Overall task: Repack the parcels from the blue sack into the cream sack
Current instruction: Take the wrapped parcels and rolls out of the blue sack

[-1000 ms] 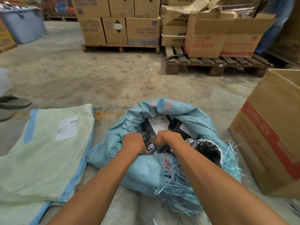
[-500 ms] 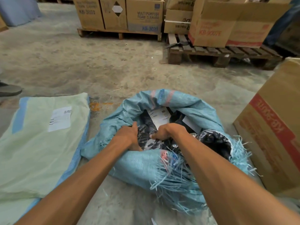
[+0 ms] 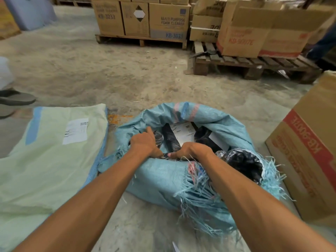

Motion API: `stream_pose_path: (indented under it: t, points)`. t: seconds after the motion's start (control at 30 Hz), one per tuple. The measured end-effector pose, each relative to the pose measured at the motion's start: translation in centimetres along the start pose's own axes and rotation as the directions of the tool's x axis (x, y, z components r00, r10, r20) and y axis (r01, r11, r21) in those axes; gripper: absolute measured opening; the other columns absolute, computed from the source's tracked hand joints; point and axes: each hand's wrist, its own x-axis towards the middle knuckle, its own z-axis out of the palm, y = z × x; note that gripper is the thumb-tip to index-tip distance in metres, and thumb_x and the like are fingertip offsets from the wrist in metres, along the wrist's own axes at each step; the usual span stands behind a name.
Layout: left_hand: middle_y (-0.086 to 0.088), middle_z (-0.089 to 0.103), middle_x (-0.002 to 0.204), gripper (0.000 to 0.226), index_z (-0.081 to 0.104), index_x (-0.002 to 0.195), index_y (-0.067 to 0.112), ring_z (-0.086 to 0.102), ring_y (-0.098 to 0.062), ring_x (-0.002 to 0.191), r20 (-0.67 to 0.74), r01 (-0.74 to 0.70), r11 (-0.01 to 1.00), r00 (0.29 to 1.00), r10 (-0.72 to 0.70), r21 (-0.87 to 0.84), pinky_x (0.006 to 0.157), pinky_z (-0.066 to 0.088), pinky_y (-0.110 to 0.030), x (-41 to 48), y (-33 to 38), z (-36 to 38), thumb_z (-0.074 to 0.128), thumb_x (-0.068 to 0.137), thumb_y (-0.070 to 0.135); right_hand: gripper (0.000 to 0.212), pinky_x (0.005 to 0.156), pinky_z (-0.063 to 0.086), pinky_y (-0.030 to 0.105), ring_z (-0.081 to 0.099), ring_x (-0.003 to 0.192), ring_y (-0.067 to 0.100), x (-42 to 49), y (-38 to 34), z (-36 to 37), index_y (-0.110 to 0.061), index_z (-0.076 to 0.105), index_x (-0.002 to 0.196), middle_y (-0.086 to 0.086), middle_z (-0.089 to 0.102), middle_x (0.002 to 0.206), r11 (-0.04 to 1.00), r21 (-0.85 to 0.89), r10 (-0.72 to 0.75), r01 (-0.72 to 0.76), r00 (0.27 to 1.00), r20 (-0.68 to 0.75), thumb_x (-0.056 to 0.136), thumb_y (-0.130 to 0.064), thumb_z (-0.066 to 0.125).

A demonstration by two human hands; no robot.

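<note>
Concrete floor (image 3: 127, 79) is seen throughout; the blue sack (image 3: 163, 180) is taken as reference.

- Cream sack (image 3: 45, 170) is laid flat on the floor just left of the blue sack, edges touching or nearly so. A white label (image 3: 76, 130) is stuck on its top face.
- The blue sack is slumped on the floor with its mouth open upward and the rim rolled down. Frayed strands are spread along its near and right edge.
- A large cardboard box (image 3: 309, 160) is stood just right of the blue sack.
- Two wooden pallets (image 3: 254, 64) stacked with cartons are set well beyond the blue sack.
- Parcels (image 3: 243, 162), wrapped in black plastic, are packed inside the blue sack. One shows a white shipping label (image 3: 181, 132).
- Left grip (image 3: 145, 142) is sunk into the left side of the sack mouth. Its fingers are hidden, so closed or open cannot be told.
- Right grip (image 3: 190, 150) is closed over one of the parcels at the near rim of the blue sack, with the thumb pressed on it.
- A sandal (image 3: 16, 99) is seen far left of the blue sack.
</note>
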Motion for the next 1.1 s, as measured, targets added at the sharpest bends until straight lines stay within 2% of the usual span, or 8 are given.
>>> stream_pose_path:
  t: [0.2,0.33,0.43,0.6,0.77,0.87,0.97,1.1]
  points:
    - [-0.011,0.064,0.106,0.089,0.028,0.146,-0.001,0.06,-0.032,0.104,-0.154,0.088,0.929,0.976,-0.152,-0.359,0.075,0.044,-0.036,-2.4,-0.9,-1.0,0.072,0.074,0.026,0.06,0.1,0.046,0.035,0.057,0.121,0.026,-4.3,-1.1,-2.3,-0.01,0.057,0.129,0.011,0.055,0.135,0.995,-0.039,-0.096,0.092,0.987,-0.127,0.09,-0.055,0.063]
    - [-0.007,0.065,0.098,0.07,0.044,0.118,0.011,0.061,-0.028,0.09,-0.198,0.026,0.82,0.966,-0.168,-0.572,0.072,0.051,-0.038,-4.2,-0.9,-3.3,0.082,0.06,0.023,0.041,0.063,0.044,0.025,0.055,0.076,0.016,-6.3,-0.6,-2.6,-0.011,0.059,0.098,0.003,0.063,0.106,0.995,0.055,-0.061,0.086,0.93,-0.362,0.087,-0.048,0.07]
    - [-0.004,0.067,0.101,0.072,0.043,0.112,0.019,0.062,-0.026,0.088,-0.321,-0.1,0.745,0.934,-0.159,-0.659,0.072,0.051,-0.036,-5.1,-0.2,-5.3,0.088,0.056,0.024,0.038,0.051,0.035,0.026,0.052,0.065,0.015,-8.1,1.1,-3.4,-0.015,0.052,0.073,-0.002,0.056,0.076,0.951,0.278,0.029,0.135,0.857,-0.515,0.084,-0.045,0.072]
    - [0.001,0.059,0.103,0.068,0.04,0.123,0.018,0.059,-0.022,0.093,-0.503,-0.287,0.59,0.831,-0.239,-0.755,0.083,0.051,-0.037,-7.1,3.1,-9.7,0.084,0.071,0.021,0.048,0.064,0.039,0.029,0.061,0.082,0.03,-12.2,3.9,-7.0,-0.01,0.06,0.081,0.006,0.059,0.08,0.879,0.386,0.133,0.279,0.635,-0.761,0.079,-0.057,0.073]
    - [-0.003,0.064,0.108,0.065,0.043,0.128,0.011,0.066,-0.012,0.087,-0.49,-0.485,0.113,0.791,-0.367,-0.867,0.072,0.056,-0.026,-8.0,2.9,-17.1,0.082,0.077,0.019,0.053,0.06,0.055,0.034,0.063,0.063,0.023,-15.4,6.5,-10.5,-0.014,0.062,0.066,0.001,0.064,0.064,0.656,0.555,0.286,0.511,0.513,-0.809,0.072,-0.065,0.072]
    - [-0.005,0.07,0.106,0.053,0.051,0.13,0.004,0.07,-0.011,0.083,-0.462,-0.541,-0.119,0.798,-0.387,-0.833,0.067,0.056,-0.025,-10.5,0.4,-20.6,0.076,0.083,0.011,0.047,0.072,0.054,0.036,0.065,0.071,0.019,-18.4,7.1,-12.1,-0.015,0.066,0.073,-0.002,0.067,0.071,0.453,0.605,0.271,0.655,0.546,-0.793,0.078,-0.062,0.072]
    - [-0.009,0.073,0.105,0.039,0.06,0.126,0.005,0.073,-0.02,0.087,-0.379,-0.524,-0.325,0.827,-0.414,-0.787,0.069,0.06,-0.036,-14.4,-3.4,-21.6,0.069,0.091,0.02,0.026,0.078,0.049,0.033,0.06,0.082,0.013,-20.2,6.2,-12.8,-0.024,0.056,0.094,-0.011,0.06,0.084,0.17,0.604,0.087,0.779,0.599,-0.796,0.091,-0.048,0.066]
    - [-0.008,0.075,0.104,0.038,0.069,0.117,0.014,0.073,-0.025,0.091,-0.247,-0.422,-0.431,0.88,-0.406,-0.798,0.07,0.061,-0.047,-21.2,-8.6,-18.7,0.05,0.099,0.041,0.044,0.096,0.053,0.045,0.064,0.107,0.023,-20.1,1.7,-10.2,-0.021,0.06,0.126,-0.003,0.068,0.115,0.078,0.679,-0.176,0.73,0.68,-0.712,0.095,-0.052,0.057]
